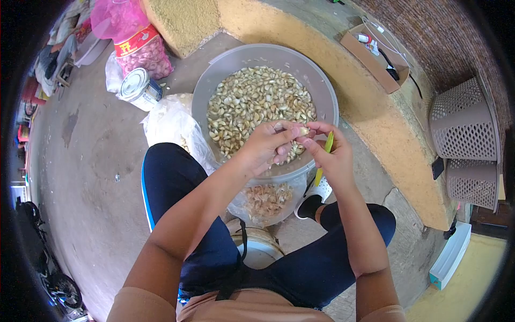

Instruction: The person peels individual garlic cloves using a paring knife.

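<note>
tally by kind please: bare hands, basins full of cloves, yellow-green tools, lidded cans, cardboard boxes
left hand and right hand: 2
basin of cloves: 1
yellow-green tool: 1
lidded can: 1
cardboard box: 1
total: 6

And here we are on what looks like a home's patio or porch, low down over a bare concrete floor (96, 161). There's a yellow-painted ledge (370, 112) curving along the right, plastic lattice baskets (464, 121) standing by a woven wall covering (450, 37), and over at the far left edge, a parked motorcycle (59, 284), dark against the concrete.
</note>
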### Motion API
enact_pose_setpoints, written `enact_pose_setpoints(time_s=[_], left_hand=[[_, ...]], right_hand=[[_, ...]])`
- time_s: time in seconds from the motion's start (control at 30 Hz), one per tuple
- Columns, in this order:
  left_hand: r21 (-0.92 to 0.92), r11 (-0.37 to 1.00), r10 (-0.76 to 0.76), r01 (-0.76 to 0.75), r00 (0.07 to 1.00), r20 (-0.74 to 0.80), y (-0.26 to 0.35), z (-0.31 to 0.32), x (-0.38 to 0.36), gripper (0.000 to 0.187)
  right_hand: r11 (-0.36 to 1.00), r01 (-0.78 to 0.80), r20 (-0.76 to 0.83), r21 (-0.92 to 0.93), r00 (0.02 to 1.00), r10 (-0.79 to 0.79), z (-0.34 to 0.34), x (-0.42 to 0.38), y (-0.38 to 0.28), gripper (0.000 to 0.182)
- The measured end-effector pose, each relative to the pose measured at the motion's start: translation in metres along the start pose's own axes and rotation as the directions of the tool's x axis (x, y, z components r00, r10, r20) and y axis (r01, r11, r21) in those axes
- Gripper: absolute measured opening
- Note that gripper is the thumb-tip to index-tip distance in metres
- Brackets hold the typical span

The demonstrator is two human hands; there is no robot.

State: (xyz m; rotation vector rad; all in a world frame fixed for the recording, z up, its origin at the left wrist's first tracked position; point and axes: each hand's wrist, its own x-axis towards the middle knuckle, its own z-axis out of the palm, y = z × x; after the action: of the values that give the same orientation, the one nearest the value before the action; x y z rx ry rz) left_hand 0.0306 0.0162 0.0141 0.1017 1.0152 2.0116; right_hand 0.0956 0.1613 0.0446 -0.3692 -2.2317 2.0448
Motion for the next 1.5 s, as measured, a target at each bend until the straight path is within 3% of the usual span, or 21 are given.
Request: enact_pose_setpoints(time_s=[0.13, 0.2, 0.43, 0.53, 0.63, 0.73, 0.83, 0.93, 1.03, 1.23, 1.33, 1.43, 1.5], left_hand=[[0.162, 0.986, 0.041, -0.026, 0.995, -0.090, -0.001, 0.001, 0.002, 0.023], [0.262, 0.964, 0.067, -0.040, 0.993, -0.092, 0.001, 0.000, 0.002, 0.021], [0.585, 0.808, 0.157, -0.067, 0.982, -0.106, 0.003, 0.005, -0.001, 0.017], [0.592, 0.802, 0.166, -0.076, 0.981, -0.099, 0.001, 0.003, 0.000, 0.017], [0.576, 0.817, 0.106, -0.008, 0.985, -0.136, 0.007, 0.006, -0.003, 0.018], [0.559, 0.829, 0.080, -0.003, 0.990, -0.112, 0.009, 0.006, -0.003, 0.018], [0.464, 0.886, 0.033, 0.009, 0.996, -0.082, 0.013, 0.004, -0.004, 0.019], [0.461, 0.886, 0.111, -0.054, 0.989, -0.098, 0.010, 0.003, -0.003, 0.021], [0.479, 0.878, 0.069, -0.016, 0.993, -0.094, 0.014, 0.004, -0.004, 0.020], [0.586, 0.810, 0.045, -0.023, 0.999, -0.022, 0.016, 0.002, -0.004, 0.024], [0.613, 0.790, -0.036, 0.022, 0.999, 0.010, 0.012, -0.005, 0.001, 0.024], [0.589, 0.808, 0.007, -0.012, 1.000, 0.011, 0.010, 0.000, 0.000, 0.022], [0.601, 0.799, 0.023, -0.019, 1.000, 0.002, 0.008, -0.002, 0.001, 0.024]], right_hand=[[0.994, -0.094, -0.001, -0.054, 0.996, 0.094, -0.004, 0.001, 0.000, 0.019], [0.996, -0.062, -0.017, -0.065, 0.998, 0.061, -0.004, 0.002, 0.003, 0.016], [0.976, -0.122, -0.078, -0.179, 0.991, 0.109, -0.006, 0.000, 0.004, 0.015], [0.954, -0.024, -0.099, -0.298, 0.995, -0.006, -0.005, 0.003, 0.011, 0.015], [0.961, 0.014, -0.098, -0.277, 0.994, -0.043, -0.004, 0.005, 0.015, 0.016], [0.988, -0.032, -0.079, -0.152, 0.997, 0.020, -0.003, 0.006, 0.014, 0.016], [0.977, -0.190, -0.008, 0.100, 0.981, 0.191, -0.004, 0.006, 0.006, 0.017], [0.929, -0.241, 0.105, 0.280, 0.970, 0.219, -0.008, 0.008, 0.006, 0.018], [0.892, -0.334, 0.208, 0.304, 0.937, 0.280, -0.013, 0.010, 0.000, 0.018], [0.903, -0.363, 0.233, 0.231, 0.921, 0.311, -0.020, 0.011, 0.004, 0.018], [0.962, -0.271, 0.142, 0.026, 0.954, 0.264, -0.015, 0.009, 0.003, 0.018], [0.987, -0.143, 0.063, -0.080, 0.987, 0.148, -0.010, 0.006, 0.002, 0.018], [0.987, -0.145, 0.055, -0.064, 0.987, 0.149, -0.009, 0.006, 0.000, 0.017]])
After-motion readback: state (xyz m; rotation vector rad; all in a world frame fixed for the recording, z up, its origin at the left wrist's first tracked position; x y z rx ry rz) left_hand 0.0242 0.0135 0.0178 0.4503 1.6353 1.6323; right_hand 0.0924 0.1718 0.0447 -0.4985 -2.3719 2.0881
